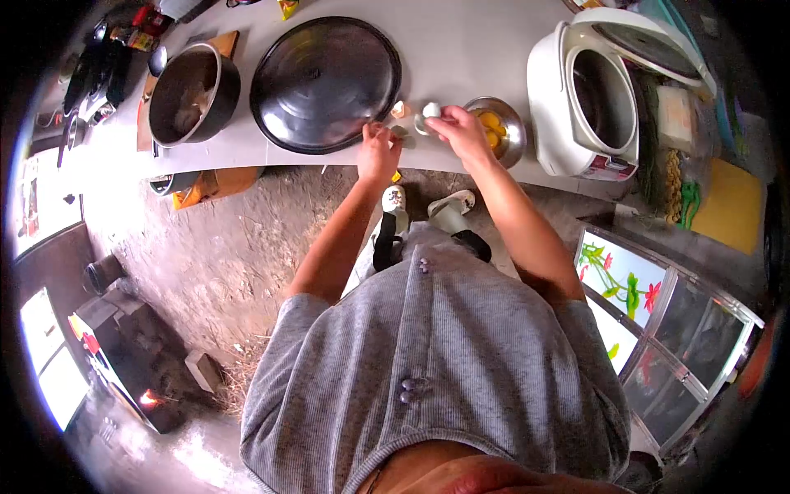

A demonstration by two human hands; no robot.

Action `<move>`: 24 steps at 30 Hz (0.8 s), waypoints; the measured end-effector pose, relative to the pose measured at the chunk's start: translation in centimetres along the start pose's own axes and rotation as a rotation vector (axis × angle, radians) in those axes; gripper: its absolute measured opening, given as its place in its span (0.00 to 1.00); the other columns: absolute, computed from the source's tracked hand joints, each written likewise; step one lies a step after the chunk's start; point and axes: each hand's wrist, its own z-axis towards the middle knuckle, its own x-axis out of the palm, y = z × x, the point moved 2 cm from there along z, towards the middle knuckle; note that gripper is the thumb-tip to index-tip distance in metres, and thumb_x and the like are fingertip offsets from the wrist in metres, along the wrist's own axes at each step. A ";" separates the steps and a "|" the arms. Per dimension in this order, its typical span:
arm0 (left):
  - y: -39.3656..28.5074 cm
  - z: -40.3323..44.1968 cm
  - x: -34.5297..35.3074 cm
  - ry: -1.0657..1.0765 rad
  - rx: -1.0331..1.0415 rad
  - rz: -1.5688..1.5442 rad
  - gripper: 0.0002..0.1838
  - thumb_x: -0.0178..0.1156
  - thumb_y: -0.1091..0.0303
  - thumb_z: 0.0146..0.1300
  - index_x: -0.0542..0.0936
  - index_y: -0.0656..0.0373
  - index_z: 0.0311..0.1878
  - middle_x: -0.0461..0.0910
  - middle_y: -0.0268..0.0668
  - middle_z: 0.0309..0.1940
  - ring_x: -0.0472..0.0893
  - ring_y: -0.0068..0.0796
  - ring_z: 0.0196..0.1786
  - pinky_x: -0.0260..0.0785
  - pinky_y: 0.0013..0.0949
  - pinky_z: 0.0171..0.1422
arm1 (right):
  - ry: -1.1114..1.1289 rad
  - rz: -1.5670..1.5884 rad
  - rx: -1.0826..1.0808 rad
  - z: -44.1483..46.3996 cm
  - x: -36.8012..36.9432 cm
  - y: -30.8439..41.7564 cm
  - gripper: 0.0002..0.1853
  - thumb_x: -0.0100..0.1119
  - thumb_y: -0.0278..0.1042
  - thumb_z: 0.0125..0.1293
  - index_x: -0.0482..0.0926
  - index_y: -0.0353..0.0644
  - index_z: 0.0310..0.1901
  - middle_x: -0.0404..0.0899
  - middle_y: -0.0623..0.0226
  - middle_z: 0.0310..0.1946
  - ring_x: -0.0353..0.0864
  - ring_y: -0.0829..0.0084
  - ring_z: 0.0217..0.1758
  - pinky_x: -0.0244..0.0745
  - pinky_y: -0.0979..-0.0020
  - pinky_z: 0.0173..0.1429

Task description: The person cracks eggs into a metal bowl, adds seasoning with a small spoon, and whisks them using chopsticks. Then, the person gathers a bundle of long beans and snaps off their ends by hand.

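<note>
My right hand (pixel 462 133) is closed on a white eggshell (pixel 431 109), with a paler curved piece just under it. Right beside that hand sits a metal bowl (pixel 517 142) holding several egg yolks (pixel 492 128). At the table's near edge, my left hand (pixel 379 151) has its fingers bent together, close to the rim of a big dark round lid (pixel 317 90). A small pale greenish-grey thing shows at its fingertips; I cannot make out whether it is gripped. A broken brownish eggshell (pixel 400 109) lies on the table between the lid and my right hand.
On the pale table (pixel 461 45), a deep metal pot (pixel 218 103) stands at left on a wooden board (pixel 224 43). A white rice cooker (pixel 553 107) with its lid raised is at right. Below are a glass-doored cabinet (pixel 671 309) and a stove (pixel 123 354) with a small flame.
</note>
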 end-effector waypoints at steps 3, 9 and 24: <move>-0.2 0.5 0.5 0.049 -0.090 0.011 0.09 0.57 0.66 0.50 0.71 0.59 0.32 0.69 0.43 0.41 0.74 0.47 0.37 0.68 0.44 0.40 | -0.021 -0.361 -0.088 3.8 1.8 -1.4 0.14 0.62 0.38 0.48 0.76 0.36 0.33 0.77 0.64 0.24 0.75 0.76 0.27 0.69 0.73 0.31; 0.4 1.1 1.4 0.004 -0.138 -0.120 0.11 0.57 0.66 0.49 0.67 0.59 0.32 0.71 0.46 0.32 0.74 0.49 0.34 0.66 0.46 0.36 | -0.181 -0.848 -0.113 6.9 5.0 -2.4 0.13 0.57 0.39 0.46 0.77 0.41 0.32 0.77 0.55 0.31 0.76 0.54 0.37 0.71 0.60 0.40; 1.8 -1.1 1.3 0.061 -0.127 0.054 0.25 0.58 0.66 0.48 0.68 0.64 0.50 0.71 0.49 0.42 0.72 0.45 0.47 0.68 0.41 0.46 | -0.237 -0.780 -0.147 4.1 3.8 -5.8 0.09 0.54 0.30 0.47 0.78 0.42 0.33 0.76 0.56 0.34 0.75 0.56 0.38 0.70 0.62 0.44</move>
